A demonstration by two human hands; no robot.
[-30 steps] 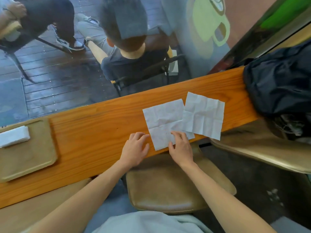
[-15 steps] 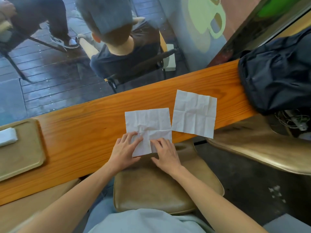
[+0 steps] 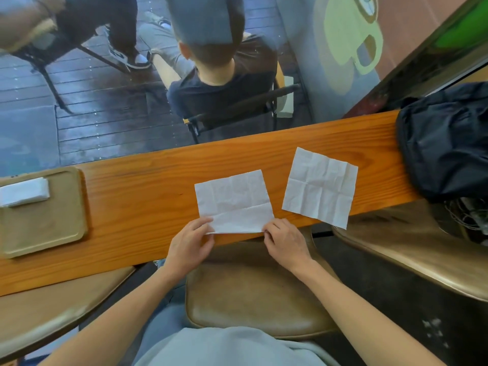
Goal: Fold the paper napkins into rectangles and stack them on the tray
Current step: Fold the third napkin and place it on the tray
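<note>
- Napkin point(image 3: 233, 200) lies flat on the counter point(image 3: 137, 196), directly ahead of me, its near edge at the counter's near edge.
- Left hand point(image 3: 190, 244) pinches the near left corner; right hand point(image 3: 286, 243) pinches the near right corner. Both corners look slightly lifted.
- Key relation: the held edge runs left to right between my hands, and the sheet extends away from them, so I judge the coming fold goes straight forward, near edge onto far edge.
- Both hands are equally near; neither leads.
- Second napkin point(image 3: 320, 187) lies unfolded just to the right, apart from the first, its near corner hanging over the counter's edge.
- Tray point(image 3: 52, 233) sits well to the left, on my left-hand side, carrying a folded stack point(image 3: 25, 192) at its far end.
- Risk, as I judge it: uneven lifting would skew the crease.
</note>
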